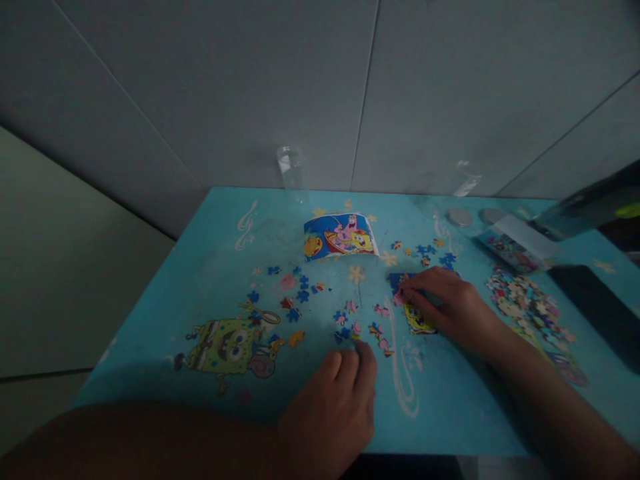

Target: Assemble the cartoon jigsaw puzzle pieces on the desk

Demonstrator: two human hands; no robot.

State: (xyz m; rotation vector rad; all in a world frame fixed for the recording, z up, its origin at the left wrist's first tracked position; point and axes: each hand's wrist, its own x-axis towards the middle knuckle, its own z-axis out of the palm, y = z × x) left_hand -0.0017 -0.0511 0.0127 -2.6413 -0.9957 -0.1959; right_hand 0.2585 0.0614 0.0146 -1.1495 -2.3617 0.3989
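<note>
My right hand (447, 303) pinches a pink puzzle piece (399, 298) between thumb and fingertips, at the left edge of a partly joined puzzle (419, 321). Blue and yellow parts of that puzzle show, and the hand covers the rest. Nearer to me, my left hand (335, 393) rests on the table with its fingers curled in; whether anything is inside them is hidden. Its index fingertip is close to a small group of loose puzzle pieces (343, 335). A picture sheet (341, 237) with the cartoon scene lies curled beyond both hands.
More loose blue pieces (303, 288) lie left of centre. At right, a mixed pile of pieces (530, 303) sits beside a dark flat object (597, 313). Clear cylinders (293, 175), round lids (460, 217) and a clear box (517, 245) stand towards the wall.
</note>
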